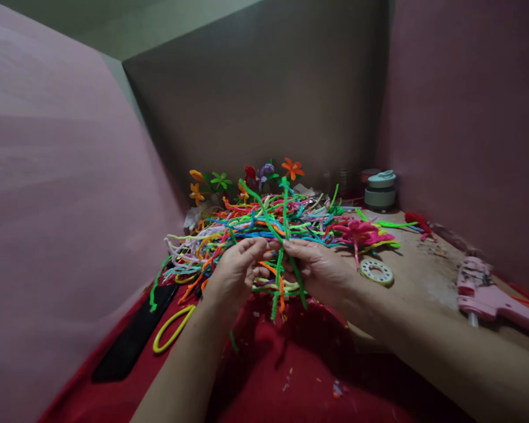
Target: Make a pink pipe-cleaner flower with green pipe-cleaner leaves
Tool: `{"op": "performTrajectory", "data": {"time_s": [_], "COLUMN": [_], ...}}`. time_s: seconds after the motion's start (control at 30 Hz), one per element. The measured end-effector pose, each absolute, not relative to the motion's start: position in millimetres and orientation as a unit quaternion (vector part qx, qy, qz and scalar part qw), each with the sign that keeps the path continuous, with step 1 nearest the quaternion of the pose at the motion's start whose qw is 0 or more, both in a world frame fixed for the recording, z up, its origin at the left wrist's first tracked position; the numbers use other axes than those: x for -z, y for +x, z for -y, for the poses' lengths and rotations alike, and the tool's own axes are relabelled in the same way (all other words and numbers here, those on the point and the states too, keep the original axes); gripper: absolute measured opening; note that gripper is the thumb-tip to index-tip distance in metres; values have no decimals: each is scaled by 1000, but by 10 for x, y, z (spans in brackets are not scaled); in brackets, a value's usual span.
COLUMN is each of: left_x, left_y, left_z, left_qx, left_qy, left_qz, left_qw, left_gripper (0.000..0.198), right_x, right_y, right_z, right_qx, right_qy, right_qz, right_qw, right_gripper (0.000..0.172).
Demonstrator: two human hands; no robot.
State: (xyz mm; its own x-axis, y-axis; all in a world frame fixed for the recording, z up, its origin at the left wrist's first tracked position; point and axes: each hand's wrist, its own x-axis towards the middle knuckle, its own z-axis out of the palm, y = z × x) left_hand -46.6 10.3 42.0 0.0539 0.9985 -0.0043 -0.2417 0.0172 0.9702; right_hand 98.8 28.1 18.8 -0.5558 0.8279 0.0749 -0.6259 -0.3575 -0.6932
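My right hand point(315, 264) pinches green pipe cleaners point(285, 205) where they cross, between thumb and fingertips. Their upper ends spread apart above the pinch, and green lengths hang below it. Close on the left, my left hand point(238, 267) has its fingers curled and its thumb against the forefinger; whatever lies between them is hidden. A short green end point(233, 342) shows below that hand. Behind both hands lies a wide heap of multicoloured pipe cleaners point(264, 223), partly covered by them.
Pipe-cleaner flowers point(293, 168) stand behind the heap. To the right are a pink flower point(357, 234), a tape roll point(377, 272), a lidded jar point(380, 192) and a pink glue gun point(489, 296). At left lie a black phone-like slab point(132, 338) and a yellow loop point(173, 330) on red cloth point(264, 376).
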Motion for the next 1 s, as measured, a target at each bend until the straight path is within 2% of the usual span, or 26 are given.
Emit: {"op": "performTrajectory", "data": {"time_s": [0.2, 0.33, 0.43, 0.7, 0.87, 1.0], "left_x": [-466, -498, -477, -429, -446, -467], "left_y": [-314, -285, -318, -371, -357, -333], "left_z": [16, 40, 8, -33, -9, -4], "left_qx": [-454, -460, -470, -474, -461, -439], "left_qy": [537, 537, 542, 527, 530, 548], "left_qz": [-479, -498, -497, -501, -519, -538], "left_qw": [526, 502, 488, 497, 488, 467], "left_gripper": [24, 18, 16, 16, 24, 26], "right_x": [-207, -180, -154, -176, -164, -133], "right_y": [1017, 1030, 1050, 1063, 1078, 1055], "right_z": [-334, -365, -384, -377, -385, -405], "right_qx": [-806, -842, -860, -852, -858, -847], "right_qy": [-174, -151, -134, -172, -172, -154], "right_qz": [303, 269, 266, 260, 268, 268], "right_qw": [478, 443, 414, 421, 402, 433], "right_gripper": [17, 7, 6, 5, 5, 9]}}
